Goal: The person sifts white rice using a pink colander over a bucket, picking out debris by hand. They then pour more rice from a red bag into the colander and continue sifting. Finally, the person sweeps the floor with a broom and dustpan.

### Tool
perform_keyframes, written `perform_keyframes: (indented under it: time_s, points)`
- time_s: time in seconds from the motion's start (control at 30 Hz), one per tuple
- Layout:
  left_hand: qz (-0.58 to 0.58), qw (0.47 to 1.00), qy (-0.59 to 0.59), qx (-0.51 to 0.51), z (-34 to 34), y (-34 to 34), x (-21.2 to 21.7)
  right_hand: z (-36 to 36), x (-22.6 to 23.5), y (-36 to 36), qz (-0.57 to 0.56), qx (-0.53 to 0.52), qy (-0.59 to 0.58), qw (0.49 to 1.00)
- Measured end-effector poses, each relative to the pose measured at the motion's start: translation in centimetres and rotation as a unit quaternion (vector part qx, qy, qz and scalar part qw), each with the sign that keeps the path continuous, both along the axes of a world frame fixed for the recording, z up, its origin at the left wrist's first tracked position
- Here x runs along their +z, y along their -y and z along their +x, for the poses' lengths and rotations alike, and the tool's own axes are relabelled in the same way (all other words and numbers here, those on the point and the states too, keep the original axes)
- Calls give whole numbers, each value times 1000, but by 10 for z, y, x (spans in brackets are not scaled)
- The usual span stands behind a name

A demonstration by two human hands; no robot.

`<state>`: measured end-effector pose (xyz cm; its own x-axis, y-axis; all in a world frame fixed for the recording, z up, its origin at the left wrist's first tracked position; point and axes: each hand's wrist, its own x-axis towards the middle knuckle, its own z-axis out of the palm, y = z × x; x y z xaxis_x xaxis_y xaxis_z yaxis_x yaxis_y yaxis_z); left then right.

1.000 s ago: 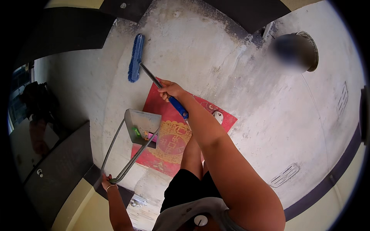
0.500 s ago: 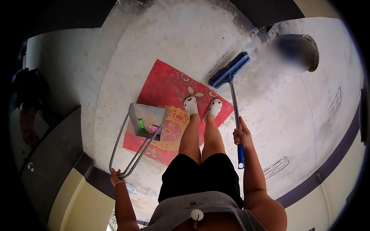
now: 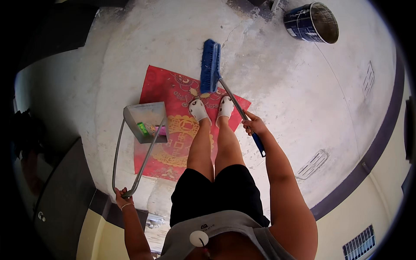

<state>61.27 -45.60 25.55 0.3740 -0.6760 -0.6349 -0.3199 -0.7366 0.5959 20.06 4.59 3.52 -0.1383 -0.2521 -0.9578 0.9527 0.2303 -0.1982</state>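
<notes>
My left hand (image 3: 124,195) is closed round the bent metal handle of a dustpan (image 3: 147,109). Inside its grey pan lie a green wrapper (image 3: 142,128) and a pink wrapper (image 3: 161,131). With my right hand (image 3: 254,123) I grip the pole of a push broom (image 3: 219,69) just above its blue end grip. The blue bristled head is turned nearly upright in view, over the far edge of a red patterned mat (image 3: 149,86). Whether the bristles touch the mat cannot be told. The dustpan is over the mat's left part.
My feet, in pale clogs, are on the mat. A dark blue bucket (image 3: 303,24) is at the far right on the worn concrete floor (image 3: 277,82). A dark door (image 3: 60,190) is at the left, and a wall with a dark base band curves along the right.
The broom head has swung left and turned, from beyond the mat's right edge to over its far edge. My right hand moved left and up. The view shifted, and the bucket now shows clearly.
</notes>
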Motion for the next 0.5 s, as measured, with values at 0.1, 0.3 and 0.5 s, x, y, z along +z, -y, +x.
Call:
perform_keyframes:
  time_s: [0.1,0.3,0.5]
  points:
    - [-1,999,-36,-27,5,-3,-15,-5,20,-59,128,17,-68,989]
    - [-53,996,-58,-42,11,-23,-3,47,98,-11,-46,-114,-68,990]
    - [-73,997,25,25,-1,-68,21,54,14,82,-172,26,-128,976]
